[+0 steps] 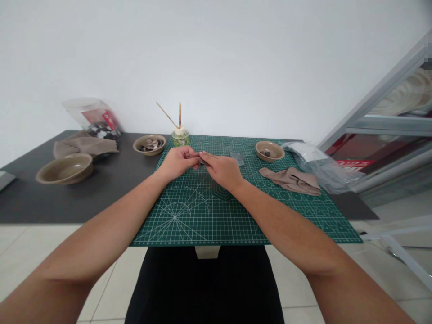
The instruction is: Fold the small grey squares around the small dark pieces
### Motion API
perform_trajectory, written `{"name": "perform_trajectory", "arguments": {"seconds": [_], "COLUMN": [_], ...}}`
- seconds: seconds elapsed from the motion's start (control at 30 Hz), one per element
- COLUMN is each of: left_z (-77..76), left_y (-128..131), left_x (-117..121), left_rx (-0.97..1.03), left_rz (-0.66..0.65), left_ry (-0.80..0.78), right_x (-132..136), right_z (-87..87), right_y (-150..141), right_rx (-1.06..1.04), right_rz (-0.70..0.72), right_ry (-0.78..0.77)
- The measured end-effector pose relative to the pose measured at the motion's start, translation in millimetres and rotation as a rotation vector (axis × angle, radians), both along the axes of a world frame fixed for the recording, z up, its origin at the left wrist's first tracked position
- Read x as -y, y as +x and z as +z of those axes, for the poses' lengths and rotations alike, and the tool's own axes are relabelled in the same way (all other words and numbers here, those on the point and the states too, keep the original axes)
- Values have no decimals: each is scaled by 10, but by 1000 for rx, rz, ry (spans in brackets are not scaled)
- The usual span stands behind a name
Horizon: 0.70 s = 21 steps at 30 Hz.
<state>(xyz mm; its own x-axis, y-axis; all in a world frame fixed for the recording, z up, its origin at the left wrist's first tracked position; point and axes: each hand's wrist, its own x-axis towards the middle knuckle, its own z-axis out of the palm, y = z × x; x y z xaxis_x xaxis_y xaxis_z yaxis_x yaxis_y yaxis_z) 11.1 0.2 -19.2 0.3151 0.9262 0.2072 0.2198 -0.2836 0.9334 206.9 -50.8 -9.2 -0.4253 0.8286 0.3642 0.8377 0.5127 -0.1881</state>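
Over the green cutting mat (189,202) my two hands meet at the fingertips. My left hand (180,163) is closed, thumb and fingers pinched toward the right one. My right hand (227,171) also pinches, its fingers lying over the meeting point. A small dark piece (203,162) shows between the fingertips; most of it is covered, so its kind is unclear. Just past my right hand lies a small clear plastic piece (237,158). Behind my left hand stands a bottle (180,136) with thin wooden sticks in it.
Left of the bottle, a bowl (135,149) holds dark and pale pieces. Farther left are another bowl (64,181), a brown cloth (84,146) and a clear jar (72,108). On the right are a bowl (275,155) with dark pieces, a cloth (293,180) and a plastic bag (324,168).
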Motion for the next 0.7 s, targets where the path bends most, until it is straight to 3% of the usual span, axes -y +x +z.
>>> {"name": "perform_trajectory", "arguments": {"seconds": [0.23,0.4,0.7], "left_z": [-47,-78,-9], "left_y": [20,15,42], "left_x": [-27,-52,7], "left_rx": [66,49,134], "left_rz": [-27,-51,-64], "left_ry": [-18,-15,-26], "right_x": [22,57,25], "right_z": [1,12,1], "right_y": [-20,-68,-41], "right_rx": [-3,35,-18], "right_rz": [-44,3,2], "right_ry": [-5,-8,-6]}}
